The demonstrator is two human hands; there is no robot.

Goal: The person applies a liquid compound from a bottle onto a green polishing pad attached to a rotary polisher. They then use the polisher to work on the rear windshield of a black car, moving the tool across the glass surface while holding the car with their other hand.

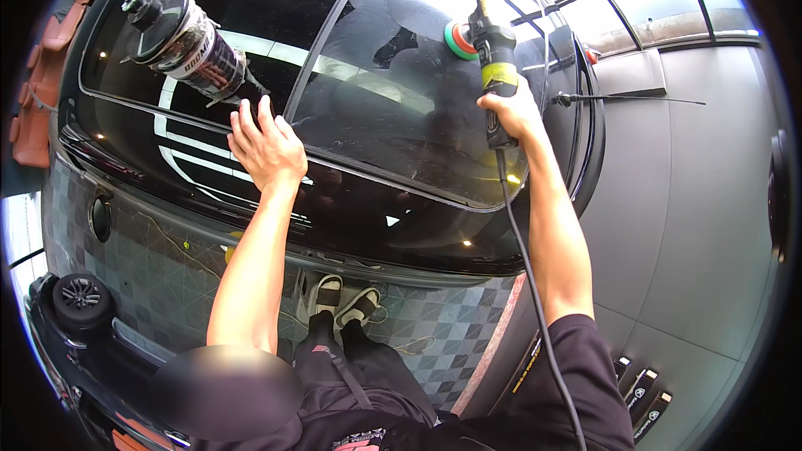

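Note:
My right hand point(518, 110) is wrapped round the black and yellow grip of a polishing machine point(499, 75), and its green and red pad point(460, 39) sits at the glossy dark roof of a car point(393, 92). A black cord point(535, 288) trails from the polisher down past my right forearm. On the left, my left hand point(271, 154) has its fingers spread near the roof's close edge and holds nothing. Just beyond its fingertips a dark bottle with a black cap point(196, 46) stands on the roof. Whether the fingertips touch the bottle's base, I cannot tell.
A thin antenna point(626, 100) sticks out right of the polisher. Below, my sandalled feet point(342, 301) stand on checkered floor tiles point(443, 342). A second dark vehicle with a wheel point(82, 299) is at lower left. Orange-brown seats point(38, 108) are at far left.

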